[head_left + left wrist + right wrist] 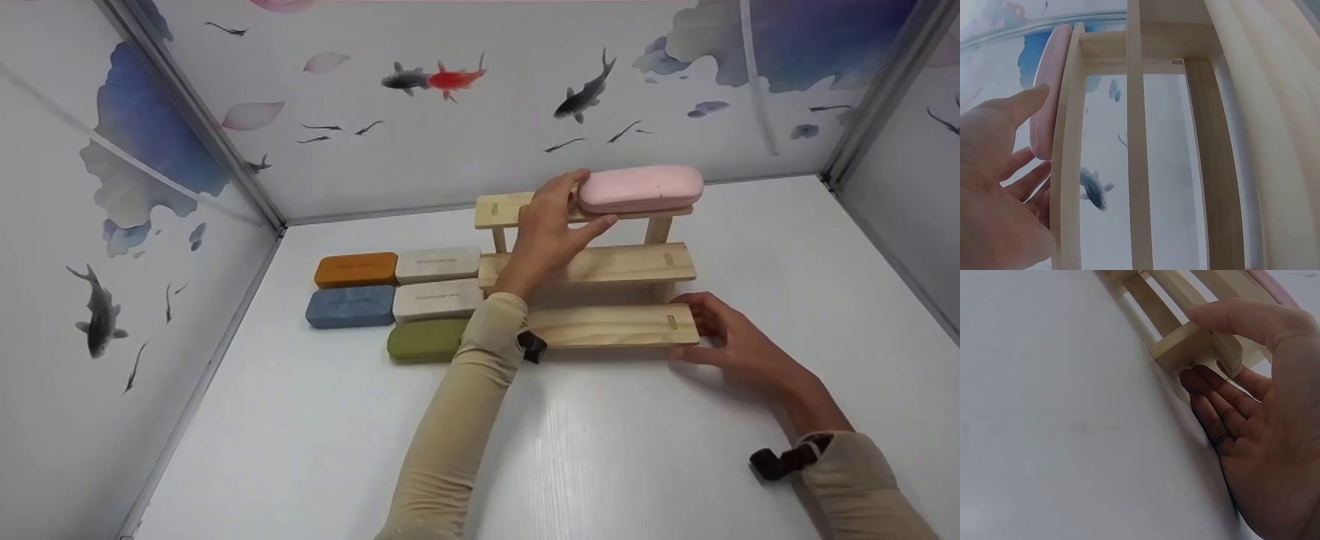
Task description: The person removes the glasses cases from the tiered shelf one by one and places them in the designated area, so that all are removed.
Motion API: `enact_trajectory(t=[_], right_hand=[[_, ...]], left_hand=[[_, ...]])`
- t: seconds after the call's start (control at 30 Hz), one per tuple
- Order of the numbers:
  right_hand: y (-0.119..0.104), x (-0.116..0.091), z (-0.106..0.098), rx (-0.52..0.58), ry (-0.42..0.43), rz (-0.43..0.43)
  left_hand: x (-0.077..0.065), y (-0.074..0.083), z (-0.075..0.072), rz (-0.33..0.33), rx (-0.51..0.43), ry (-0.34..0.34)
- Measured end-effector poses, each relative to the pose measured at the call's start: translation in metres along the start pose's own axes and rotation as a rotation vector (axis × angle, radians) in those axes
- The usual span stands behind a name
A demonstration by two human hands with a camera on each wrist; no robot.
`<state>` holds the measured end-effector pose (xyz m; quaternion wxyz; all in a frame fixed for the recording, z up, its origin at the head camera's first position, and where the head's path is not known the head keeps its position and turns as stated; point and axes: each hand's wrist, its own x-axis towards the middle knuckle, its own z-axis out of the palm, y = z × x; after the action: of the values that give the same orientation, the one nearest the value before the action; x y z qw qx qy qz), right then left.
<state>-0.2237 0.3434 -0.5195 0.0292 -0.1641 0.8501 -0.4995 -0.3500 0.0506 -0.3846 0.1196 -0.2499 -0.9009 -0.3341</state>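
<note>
A pink glasses case lies along the top tier of a three-tier wooden display rack. My left hand is at the case's left end. Its fingers are loosely spread by that end, and the thumb reaches along the front; the left wrist view shows the thumb against the pink case. Low on the rack's right side, my right hand holds the end of the bottom tier, thumb in front and fingers against the end. In the right wrist view, the fingertips meet the wooden end piece.
Left of the rack lie an orange case, a blue case, two whitish cases and a green case, partly behind my left forearm. A white table carries everything. Fish-patterned panels enclose the back and sides.
</note>
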Motion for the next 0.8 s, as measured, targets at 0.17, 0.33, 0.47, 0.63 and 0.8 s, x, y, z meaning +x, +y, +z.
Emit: enact_trajectory(t=[0.17, 0.33, 0.47, 0.63, 0.8], right_hand=[[-0.0014, 0.0000, 0.0009, 0.004, 0.001, -0.006], [-0.0026, 0.0007, 0.0016, 0.011, -0.002, 0.001], [-0.0021, 0.0009, 0.0014, 0.003, 0.002, 0.004], [-0.0003, 0.0011, 0.0003, 0.000, 0.003, 0.013], [0.0002, 0.0010, 0.0003, -0.014, 0.008, 0.031]], left_hand=[[-0.0004, 0.0044, 0.0040, -0.021, 0.032, 0.036], [-0.0025, 0.0054, 0.0065, -0.029, 0.045, 0.072], [-0.0029, 0.0067, 0.0081, -0.033, 0.032, 0.098], [-0.0031, 0.0070, 0.0101, -0.011, -0.012, 0.130], [-0.0063, 0.0055, 0.0084, 0.009, -0.063, 0.127]])
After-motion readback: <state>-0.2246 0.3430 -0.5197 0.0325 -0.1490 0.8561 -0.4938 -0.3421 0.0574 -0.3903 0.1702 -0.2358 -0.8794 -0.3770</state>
